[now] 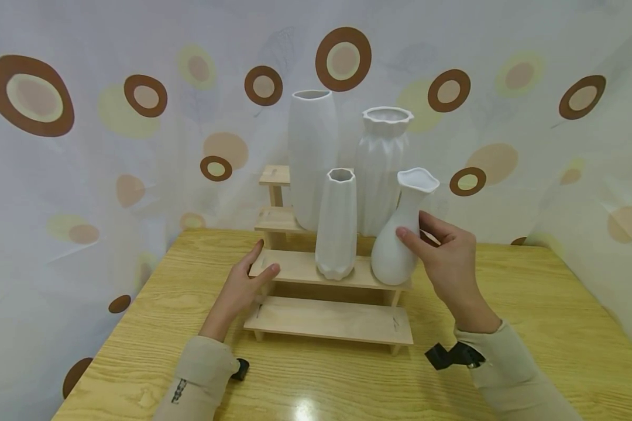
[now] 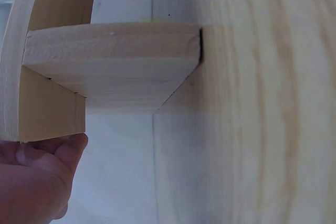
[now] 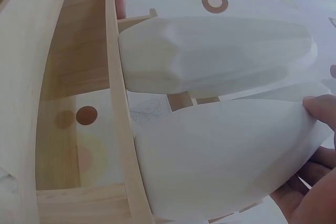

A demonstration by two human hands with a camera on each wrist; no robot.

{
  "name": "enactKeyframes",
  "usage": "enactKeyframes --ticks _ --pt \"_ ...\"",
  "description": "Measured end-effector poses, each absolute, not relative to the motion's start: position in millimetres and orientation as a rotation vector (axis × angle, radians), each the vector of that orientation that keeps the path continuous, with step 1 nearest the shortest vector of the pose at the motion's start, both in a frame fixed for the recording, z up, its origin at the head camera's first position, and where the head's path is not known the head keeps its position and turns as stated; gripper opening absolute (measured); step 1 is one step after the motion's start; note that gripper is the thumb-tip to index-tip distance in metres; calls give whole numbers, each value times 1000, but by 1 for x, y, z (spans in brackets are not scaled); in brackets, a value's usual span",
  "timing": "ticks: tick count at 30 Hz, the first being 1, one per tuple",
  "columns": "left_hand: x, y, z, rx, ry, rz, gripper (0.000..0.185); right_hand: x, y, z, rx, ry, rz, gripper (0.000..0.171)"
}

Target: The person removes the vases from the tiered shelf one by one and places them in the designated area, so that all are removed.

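My right hand [image 1: 450, 260] grips a white vase with a flared, wavy rim [image 1: 395, 254], thumb in front and fingers behind. That vase leans slightly at the right end of a tiered wooden stand's second step from the bottom; its base meets the board in the right wrist view. My left hand [image 1: 242, 283] holds the left end of the same step [image 1: 289, 266]. Beside the gripped vase stands a slim faceted vase [image 1: 337, 228]. Farther back rise a tall smooth vase [image 1: 313, 158] and a pleated vase with a scalloped rim [image 1: 383, 169], their bases partly hidden.
The stand's lowest step [image 1: 326, 318] lies in front, nearest me. A wooden table [image 1: 532, 327] carries the stand. Behind it hangs a pale cloth [image 1: 137, 234] with brown and yellow rounds. Black wrist mounts [image 1: 453, 355] sit by both sleeves.
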State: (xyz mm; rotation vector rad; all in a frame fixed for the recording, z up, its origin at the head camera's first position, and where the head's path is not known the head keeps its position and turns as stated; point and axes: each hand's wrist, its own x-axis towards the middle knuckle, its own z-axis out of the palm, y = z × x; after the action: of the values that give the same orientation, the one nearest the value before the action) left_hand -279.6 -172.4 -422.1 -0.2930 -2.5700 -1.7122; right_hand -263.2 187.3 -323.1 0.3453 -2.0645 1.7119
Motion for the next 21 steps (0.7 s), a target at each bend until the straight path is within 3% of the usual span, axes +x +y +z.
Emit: enactKeyframes --ticks 21 --pt "-280 -173 -423 -307 -2559 -1725 87 -258 193 -320 296 -1787 1954 42"
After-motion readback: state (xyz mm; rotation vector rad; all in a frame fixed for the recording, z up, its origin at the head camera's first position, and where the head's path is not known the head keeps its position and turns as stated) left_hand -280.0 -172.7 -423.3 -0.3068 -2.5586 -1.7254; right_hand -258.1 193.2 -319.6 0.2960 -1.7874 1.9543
